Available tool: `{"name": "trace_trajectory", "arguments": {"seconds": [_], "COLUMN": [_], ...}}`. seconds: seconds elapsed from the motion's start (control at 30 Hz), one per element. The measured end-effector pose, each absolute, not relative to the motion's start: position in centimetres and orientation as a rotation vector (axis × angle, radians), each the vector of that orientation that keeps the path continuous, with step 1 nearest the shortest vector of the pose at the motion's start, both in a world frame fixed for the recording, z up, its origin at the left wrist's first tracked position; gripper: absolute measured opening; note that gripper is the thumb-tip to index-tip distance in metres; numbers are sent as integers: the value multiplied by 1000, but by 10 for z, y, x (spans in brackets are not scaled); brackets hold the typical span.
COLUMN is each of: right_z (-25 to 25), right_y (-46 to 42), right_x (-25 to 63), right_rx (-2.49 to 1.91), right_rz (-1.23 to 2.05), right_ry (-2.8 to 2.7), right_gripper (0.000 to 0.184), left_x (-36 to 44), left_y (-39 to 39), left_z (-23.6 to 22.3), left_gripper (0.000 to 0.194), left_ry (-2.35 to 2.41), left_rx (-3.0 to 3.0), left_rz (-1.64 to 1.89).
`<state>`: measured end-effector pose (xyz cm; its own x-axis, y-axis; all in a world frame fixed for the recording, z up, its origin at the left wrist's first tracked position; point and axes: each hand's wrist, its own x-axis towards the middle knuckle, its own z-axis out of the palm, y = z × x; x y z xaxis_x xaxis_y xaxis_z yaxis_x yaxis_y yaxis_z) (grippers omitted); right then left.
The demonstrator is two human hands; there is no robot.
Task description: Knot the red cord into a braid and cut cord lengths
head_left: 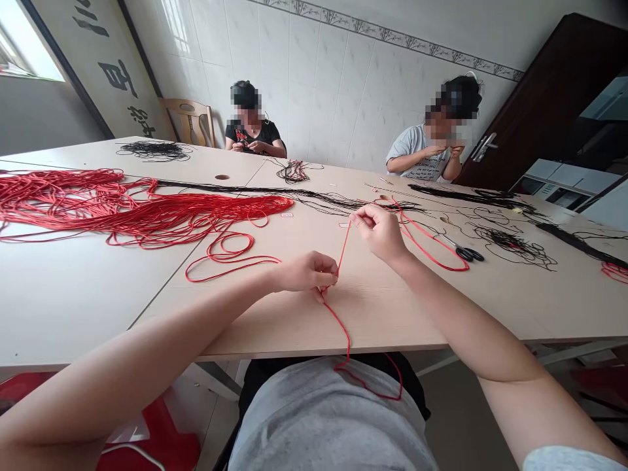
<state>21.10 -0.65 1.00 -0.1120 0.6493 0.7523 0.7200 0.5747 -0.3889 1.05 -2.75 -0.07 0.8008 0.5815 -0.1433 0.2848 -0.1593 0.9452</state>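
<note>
Between my two hands a red cord (344,250) is stretched taut on a slant. My left hand (310,271) is closed in a pinch on the cord just above the table's near edge. Higher and to the right, my right hand (377,229) pinches the upper part of the same cord. Below my left fingers the cord runs down over the table edge and loops across my lap. Left of my left hand, a loose loop of red cord lies on the table, leading to a large red cord bundle (210,212). Whatever sits inside my left fingertips is hidden.
Scissors (464,252) with black handles lie right of my hands beside a red cord loop (432,252). Black cord bundles (515,242) spread along the table's right and far side. Two people (252,134) sit across the table (275,320), handling small things.
</note>
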Motion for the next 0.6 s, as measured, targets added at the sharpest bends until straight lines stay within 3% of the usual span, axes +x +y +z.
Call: {"name": "trace_trajectory", "arguments": {"seconds": [0.17, 0.37, 0.5, 0.6], "right_z": [9, -13, -26, -27], "right_y": [-15, -57, -65, -67], "right_x": [214, 179, 165, 166], "right_rx": [-1191, -1291, -1179, -1036], "right_rz": [-389, 163, 147, 119], "right_ry": [-1709, -2267, -2391, -2514], "right_gripper": [25, 35, 18, 20], "left_x": [7, 9, 8, 2], "left_y": [-18, -14, -9, 0], "left_z": [-1, -5, -6, -5], "left_gripper": [19, 20, 16, 14], "left_ry": [817, 835, 877, 946], "left_rx": [1607, 1473, 1449, 1346], "left_rz": [467, 653, 760, 942]}}
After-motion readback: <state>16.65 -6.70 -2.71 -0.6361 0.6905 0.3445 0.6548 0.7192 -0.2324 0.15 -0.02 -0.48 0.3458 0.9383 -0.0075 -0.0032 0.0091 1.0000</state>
